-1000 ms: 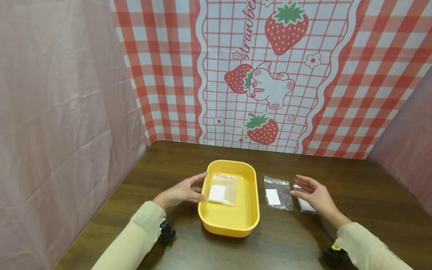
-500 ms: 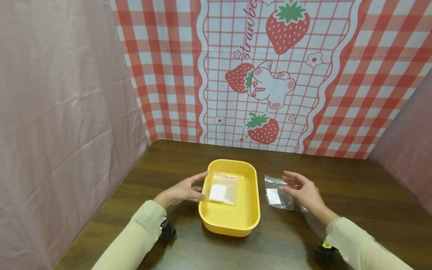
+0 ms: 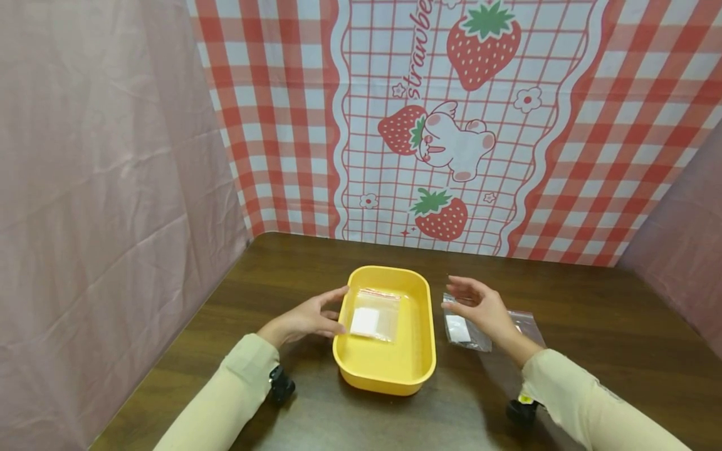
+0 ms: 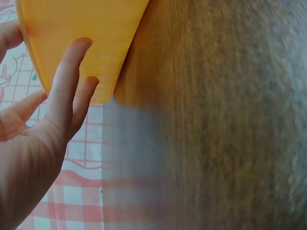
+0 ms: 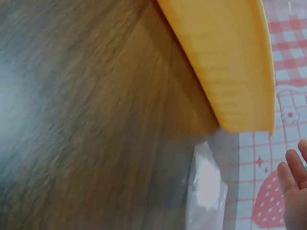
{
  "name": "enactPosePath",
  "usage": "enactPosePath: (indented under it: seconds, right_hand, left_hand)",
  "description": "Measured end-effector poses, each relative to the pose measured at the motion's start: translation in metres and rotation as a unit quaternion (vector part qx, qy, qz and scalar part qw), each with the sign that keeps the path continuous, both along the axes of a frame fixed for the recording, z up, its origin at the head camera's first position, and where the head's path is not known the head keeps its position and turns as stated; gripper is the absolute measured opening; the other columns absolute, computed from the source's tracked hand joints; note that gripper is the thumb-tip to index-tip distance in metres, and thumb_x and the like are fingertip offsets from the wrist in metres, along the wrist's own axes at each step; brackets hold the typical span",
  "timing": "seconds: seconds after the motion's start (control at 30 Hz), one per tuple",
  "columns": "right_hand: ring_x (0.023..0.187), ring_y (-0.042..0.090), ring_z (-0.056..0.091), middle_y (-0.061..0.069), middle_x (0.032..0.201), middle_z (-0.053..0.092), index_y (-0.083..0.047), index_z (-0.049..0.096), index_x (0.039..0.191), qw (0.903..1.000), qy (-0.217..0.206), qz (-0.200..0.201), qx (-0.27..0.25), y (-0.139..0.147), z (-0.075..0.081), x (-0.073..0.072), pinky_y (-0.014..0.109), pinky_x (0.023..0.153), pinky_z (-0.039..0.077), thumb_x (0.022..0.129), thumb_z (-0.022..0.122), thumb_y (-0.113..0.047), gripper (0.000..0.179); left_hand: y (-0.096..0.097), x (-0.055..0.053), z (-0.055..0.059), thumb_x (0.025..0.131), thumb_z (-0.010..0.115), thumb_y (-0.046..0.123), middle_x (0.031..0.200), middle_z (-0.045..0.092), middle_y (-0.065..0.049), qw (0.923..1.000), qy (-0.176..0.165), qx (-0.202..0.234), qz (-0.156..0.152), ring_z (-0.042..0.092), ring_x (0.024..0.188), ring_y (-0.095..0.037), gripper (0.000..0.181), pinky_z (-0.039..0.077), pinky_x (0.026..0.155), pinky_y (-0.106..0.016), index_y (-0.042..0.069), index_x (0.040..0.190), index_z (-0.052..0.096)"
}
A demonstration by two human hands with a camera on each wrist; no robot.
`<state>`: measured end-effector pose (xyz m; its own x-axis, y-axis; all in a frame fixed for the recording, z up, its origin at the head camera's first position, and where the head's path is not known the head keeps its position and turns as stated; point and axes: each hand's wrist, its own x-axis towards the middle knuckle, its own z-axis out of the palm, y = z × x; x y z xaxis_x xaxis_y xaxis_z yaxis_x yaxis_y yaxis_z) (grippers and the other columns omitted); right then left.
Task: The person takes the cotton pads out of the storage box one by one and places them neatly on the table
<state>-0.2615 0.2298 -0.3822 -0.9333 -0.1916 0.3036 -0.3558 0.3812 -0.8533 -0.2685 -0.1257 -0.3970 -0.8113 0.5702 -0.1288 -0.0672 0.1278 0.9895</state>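
Note:
A yellow plastic tub (image 3: 383,368) stands on the table. My left hand (image 3: 304,321) rests at its left rim. In the left wrist view, the straight fingers (image 4: 62,91) lie along the tub's outer wall. Inside the tub lies a clear zip bag (image 3: 365,321) with a white patch and a red seal line. My right hand (image 3: 482,312) is over a second clear bag (image 3: 458,329) right of the tub, fingers loosely bent and holding nothing. That bag also shows in the right wrist view as a shiny bag (image 5: 207,191). A third bag (image 3: 526,322) is partly hidden behind the right wrist.
The dark wooden table (image 3: 282,263) carries the tub and bags. Behind it hangs a red-and-white checked cloth (image 3: 287,138) with strawberries. Pink curtains (image 3: 113,188) close off the left and right sides. A dark wrist camera (image 3: 282,385) sits below the left cuff.
My right hand has moved left from the far-right bag to over the bag nearer the tub, uncovering part of the far one. The left hand and tub stay in place.

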Motion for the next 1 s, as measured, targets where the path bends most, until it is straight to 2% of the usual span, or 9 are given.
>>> enactPosePath:
  seconds: [0.13, 0.3, 0.5, 0.73, 1.0]
  right_hand:
    - [0.106, 0.033, 0.057, 0.021, 0.117, 0.059, 0.001, 0.052, 0.128, 1.0000, -0.005, 0.006, -0.003, -0.009, 0.002, -0.004, 0.023, 0.084, 0.050, 0.080, 0.074, -0.016, 0.055]
    - [0.107, 0.036, 0.056, 0.019, 0.117, 0.059, -0.001, 0.054, 0.127, 0.9998, -0.011, 0.013, -0.013, -0.020, 0.007, -0.010, 0.027, 0.085, 0.050, 0.078, 0.076, -0.020, 0.057]
    - [0.107, 0.036, 0.055, 0.019, 0.118, 0.059, -0.001, 0.054, 0.127, 0.9987, -0.022, 0.023, -0.041, -0.039, 0.017, -0.016, 0.027, 0.085, 0.050, 0.078, 0.076, -0.017, 0.056]
    - [0.106, 0.027, 0.057, 0.015, 0.119, 0.059, -0.003, 0.054, 0.127, 0.9980, -0.019, 0.034, -0.050, -0.059, 0.024, -0.020, 0.031, 0.091, 0.047, 0.080, 0.075, -0.017, 0.054]
    - [0.107, 0.025, 0.056, 0.013, 0.118, 0.060, -0.005, 0.054, 0.127, 0.9974, -0.025, 0.033, -0.059, -0.072, 0.029, -0.028, 0.030, 0.091, 0.048, 0.080, 0.074, -0.017, 0.052]
  left_hand:
    - [0.001, 0.000, 0.000, 0.081, 0.066, -0.006, 0.147, 0.021, -0.019, 1.0000, -0.002, 0.001, 0.000, 0.053, 0.112, -0.033, 0.086, 0.053, 0.080, -0.039, 0.009, 0.150, 0.016]
    - [0.002, -0.001, -0.001, 0.081, 0.066, -0.006, 0.147, 0.022, -0.019, 1.0000, -0.003, 0.000, 0.003, 0.052, 0.113, -0.033, 0.085, 0.053, 0.079, -0.040, 0.010, 0.150, 0.017]
    - [0.000, 0.000, -0.001, 0.081, 0.066, -0.006, 0.147, 0.022, -0.020, 1.0000, -0.005, 0.006, 0.004, 0.050, 0.115, -0.035, 0.086, 0.053, 0.080, -0.040, 0.011, 0.150, 0.017]
    - [-0.002, 0.002, -0.003, 0.081, 0.066, -0.006, 0.147, 0.023, -0.022, 0.9998, -0.010, 0.015, 0.002, 0.050, 0.114, -0.035, 0.086, 0.051, 0.084, -0.045, 0.010, 0.150, 0.016]
    - [0.001, 0.000, -0.001, 0.081, 0.066, -0.005, 0.147, 0.021, -0.020, 0.9999, -0.001, 0.012, -0.002, 0.050, 0.115, -0.037, 0.086, 0.052, 0.081, -0.042, 0.009, 0.150, 0.016]
